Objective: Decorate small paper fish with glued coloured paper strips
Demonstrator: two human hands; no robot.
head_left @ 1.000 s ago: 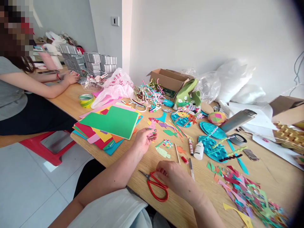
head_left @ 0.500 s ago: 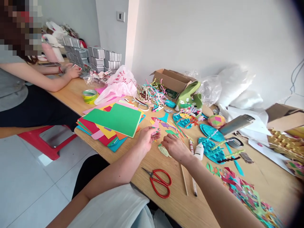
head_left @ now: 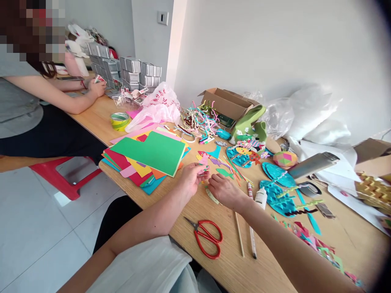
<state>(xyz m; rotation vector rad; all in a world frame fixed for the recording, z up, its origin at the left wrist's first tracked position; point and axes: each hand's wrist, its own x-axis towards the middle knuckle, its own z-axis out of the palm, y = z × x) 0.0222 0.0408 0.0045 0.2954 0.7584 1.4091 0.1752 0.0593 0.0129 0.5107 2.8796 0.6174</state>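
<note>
My left hand [head_left: 192, 179] pinches a small pink paper cutout [head_left: 203, 159] above the table. My right hand [head_left: 224, 189] is close beside it, fingers bent together; whatever they hold is hidden. Partly under my right hand lies a pale green paper cutout [head_left: 211, 196]. Just beyond the hands are a green paper fish [head_left: 223, 172] and a purple paper fish [head_left: 216, 162]. Nearer to me, red-handled scissors [head_left: 207, 238] rest on the table, with a thin wooden stick [head_left: 239, 234] and a pen [head_left: 253, 243] to their right.
Coloured paper sheets [head_left: 152, 152] are piled at the left. A white glue bottle [head_left: 261, 198], blue foam pieces [head_left: 275, 199] and paper scraps [head_left: 317, 244] lie to the right. Pipe cleaners [head_left: 200, 118] and a cardboard box [head_left: 227, 101] are behind. A co-worker's hand [head_left: 97, 86] holds cards at far left.
The view has turned slightly left, so the table things appear farther right. My right hand has come a little closer to my left, which keeps hold of the pink paper cutout.
</note>
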